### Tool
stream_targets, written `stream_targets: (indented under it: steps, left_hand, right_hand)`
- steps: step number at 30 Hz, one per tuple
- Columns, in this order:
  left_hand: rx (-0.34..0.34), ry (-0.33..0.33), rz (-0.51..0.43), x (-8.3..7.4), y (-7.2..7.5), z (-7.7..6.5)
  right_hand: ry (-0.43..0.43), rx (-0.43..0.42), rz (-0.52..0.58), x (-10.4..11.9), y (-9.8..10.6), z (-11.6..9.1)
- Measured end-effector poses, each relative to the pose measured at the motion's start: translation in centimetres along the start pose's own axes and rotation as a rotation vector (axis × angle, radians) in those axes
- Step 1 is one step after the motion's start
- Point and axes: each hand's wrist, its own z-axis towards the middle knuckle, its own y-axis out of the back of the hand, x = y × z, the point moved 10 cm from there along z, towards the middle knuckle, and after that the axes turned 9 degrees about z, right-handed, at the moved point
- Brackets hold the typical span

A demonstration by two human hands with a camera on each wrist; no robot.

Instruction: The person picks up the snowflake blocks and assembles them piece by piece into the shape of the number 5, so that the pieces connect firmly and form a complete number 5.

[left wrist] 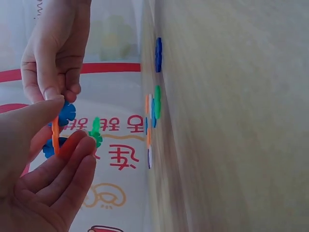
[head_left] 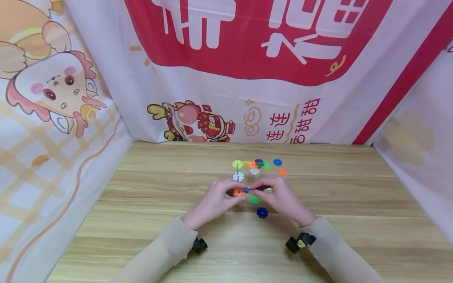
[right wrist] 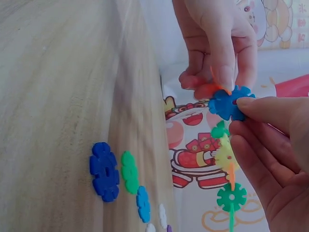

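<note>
My left hand (head_left: pixel 217 196) pinches an orange snowflake disc (left wrist: pixel 55 135) between thumb and fingers. My right hand (head_left: pixel 281 196) holds a blue snowflake disc (right wrist: pixel 231 104) by its edge, thumb on its face. The two discs meet edge to edge at an angle; whether their slots interlock is hidden. Another blue disc (left wrist: pixel 52 149) shows behind the orange one in the left wrist view. Beyond the hands is a row of joined discs, among them a yellow disc (right wrist: pixel 225 155) and a green disc (right wrist: pixel 231 197).
Loose discs lie on the wooden table (head_left: pixel 141 236): a dark blue disc (head_left: pixel 262 212) nearest, a green disc (head_left: pixel 254 199) by the right hand, and a blue disc (head_left: pixel 277 162) and an orange disc (head_left: pixel 282 172) farther back. A printed cloth (head_left: pixel 212 86) hangs behind the table.
</note>
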Motion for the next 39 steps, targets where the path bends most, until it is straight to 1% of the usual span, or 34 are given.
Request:
stream_targets:
  steps: [2,4,6,8,10,13,15,17,18,22,27,30,32,36,39]
  left_hand:
    - [-0.022,0.011,-0.003,0.2,0.2,-0.1]
    - [-0.048,0.026,-0.007,0.5,0.4,-0.2]
    - [-0.071,0.045,-0.011,0.9,0.8,-0.2]
    - [-0.086,0.068,-0.017,1.2,1.1,-0.3]
    - [-0.093,0.086,-0.026,1.4,1.4,-0.3]
    - [-0.099,0.101,-0.035,1.3,1.7,-0.3]
    - [-0.107,0.095,-0.041,1.3,1.7,-0.3]
    - [-0.116,0.085,-0.038,1.2,1.8,-0.2]
    - [-0.12,0.079,-0.038,1.2,1.8,-0.2]
    - [-0.124,0.073,-0.04,1.2,1.8,-0.1]
    - [-0.112,0.089,-0.05,1.3,1.7,0.0]
    - [-0.114,0.094,-0.049,1.4,1.7,0.0]
    - [-0.119,0.088,-0.048,1.4,1.8,0.0]
    - [-0.124,0.065,-0.041,1.2,1.7,0.1]
    - [-0.126,0.043,-0.033,1.0,1.6,0.2]
  right_hand:
    - [-0.008,-0.026,0.026,-0.2,0.5,0.0]
    - [-0.036,-0.058,0.044,-0.7,1.3,-0.1]
    - [-0.082,-0.08,0.04,-1.4,2.1,-0.3]
    - [-0.139,-0.075,0.006,-2.4,2.7,-0.6]
    - [-0.202,-0.027,-0.038,-3.7,2.7,-1.1]
    - [-0.276,0.109,-0.102,-5.5,1.3,-2.1]
    - [-0.302,0.194,-0.138,-6.4,0.1,-2.8]
    - [-0.296,0.247,-0.161,-6.7,-0.8,-3.2]
    - [-0.289,0.256,-0.165,-6.8,-1.0,-3.3]
    - [-0.267,0.248,-0.176,-6.8,-1.4,-3.4]
    - [-0.306,0.251,-0.133,-7.2,-1.7,-3.5]
    - [-0.333,0.231,-0.062,-7.2,-1.6,-3.4]
    - [-0.334,0.187,0.0,-7.0,-1.3,-3.2]
    - [-0.334,0.04,0.137,-6.2,0.2,-2.3]
    - [-0.356,-0.064,0.241,-5.6,1.3,-1.7]
